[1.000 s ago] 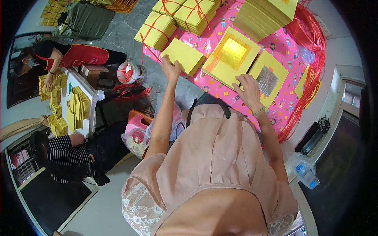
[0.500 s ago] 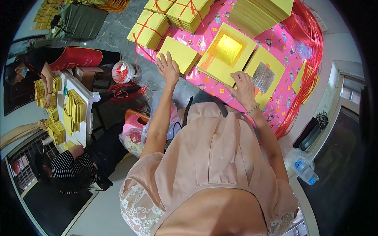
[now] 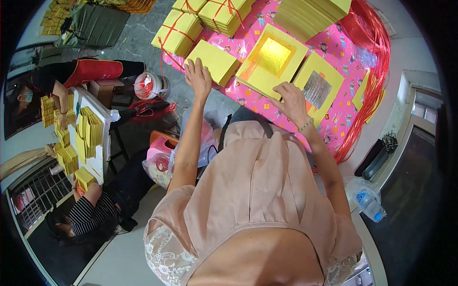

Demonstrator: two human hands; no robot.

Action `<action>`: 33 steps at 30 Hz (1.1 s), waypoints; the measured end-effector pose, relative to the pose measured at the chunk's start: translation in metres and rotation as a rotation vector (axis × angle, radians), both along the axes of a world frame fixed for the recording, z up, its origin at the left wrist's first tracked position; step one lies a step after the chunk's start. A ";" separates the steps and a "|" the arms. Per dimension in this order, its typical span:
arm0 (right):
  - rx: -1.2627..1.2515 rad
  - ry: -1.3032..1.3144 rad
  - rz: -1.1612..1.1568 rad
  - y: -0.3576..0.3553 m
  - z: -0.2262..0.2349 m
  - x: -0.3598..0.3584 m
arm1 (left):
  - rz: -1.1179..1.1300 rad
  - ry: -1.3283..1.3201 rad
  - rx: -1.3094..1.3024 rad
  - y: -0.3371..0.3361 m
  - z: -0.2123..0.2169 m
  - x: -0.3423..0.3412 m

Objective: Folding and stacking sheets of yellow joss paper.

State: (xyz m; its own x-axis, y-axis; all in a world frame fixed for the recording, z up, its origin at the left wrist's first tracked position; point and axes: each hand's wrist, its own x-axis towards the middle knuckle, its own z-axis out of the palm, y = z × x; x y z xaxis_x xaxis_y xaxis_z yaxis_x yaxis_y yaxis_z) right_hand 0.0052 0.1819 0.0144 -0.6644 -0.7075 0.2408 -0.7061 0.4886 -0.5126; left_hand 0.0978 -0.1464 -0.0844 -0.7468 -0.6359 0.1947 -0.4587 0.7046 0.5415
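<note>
My left hand [image 3: 198, 80] lies open with its fingers outstretched over the left edge of a stack of plain yellow paper [image 3: 215, 59]. Beside that stack, a pile of yellow joss paper with a gold foil square [image 3: 274, 56] sits at an angle. My right hand [image 3: 292, 102] rests at this pile's near right corner, fingers bent and thumb apart; no lifted sheet shows in it. Just right of the pile is yellow paper with a silver foil square [image 3: 317, 89], close to my right fingers.
The pink patterned table cover [image 3: 248, 97] bears bundles tied with red string [image 3: 179, 33], a tall yellow stack [image 3: 307, 19] and hanging red strands [image 3: 369, 95]. At left, two people handle yellow packets on a white table [image 3: 99, 159]. A bucket [image 3: 152, 86] stands between.
My right hand has shifted slightly left along the gold foil pile's corner. My left hand stays at the plain stack. At left, the striped-sleeved person now holds a yellow packet.
</note>
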 end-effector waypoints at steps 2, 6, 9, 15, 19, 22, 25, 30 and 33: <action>-0.004 0.059 0.009 0.000 0.000 0.001 | -0.005 0.003 -0.004 -0.001 0.008 -0.001; 0.034 -0.008 0.021 0.003 -0.006 -0.001 | -0.035 0.100 -0.147 0.004 0.029 -0.003; 0.069 -0.058 -0.002 0.003 -0.007 -0.004 | -0.113 0.172 -0.192 0.016 0.054 -0.004; 0.035 0.023 -0.006 -0.003 0.004 0.004 | -0.380 0.091 0.354 0.058 0.086 -0.004; -0.001 0.036 0.015 -0.002 -0.006 0.002 | -0.555 0.084 0.334 0.074 0.070 -0.003; 0.028 -0.088 -0.029 -0.002 0.001 -0.002 | -0.511 0.101 0.373 0.080 0.060 -0.002; 0.031 -0.132 -0.055 0.000 -0.002 -0.007 | -0.438 0.068 0.589 0.088 0.063 -0.006; 0.006 -0.156 -0.075 0.002 -0.004 -0.011 | -0.371 0.155 0.628 0.095 0.065 -0.012; 0.002 -0.185 -0.084 0.002 -0.002 -0.011 | -0.364 0.161 0.646 0.098 0.068 -0.016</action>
State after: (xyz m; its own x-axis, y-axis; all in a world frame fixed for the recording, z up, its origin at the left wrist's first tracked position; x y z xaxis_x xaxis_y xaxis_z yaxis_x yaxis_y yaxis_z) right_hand -0.0062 0.1836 0.0124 -0.7541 -0.6479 0.1073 -0.5563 0.5433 -0.6288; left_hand 0.0822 -0.0487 -0.0169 -0.9251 -0.3796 -0.0088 -0.1389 0.3166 0.9383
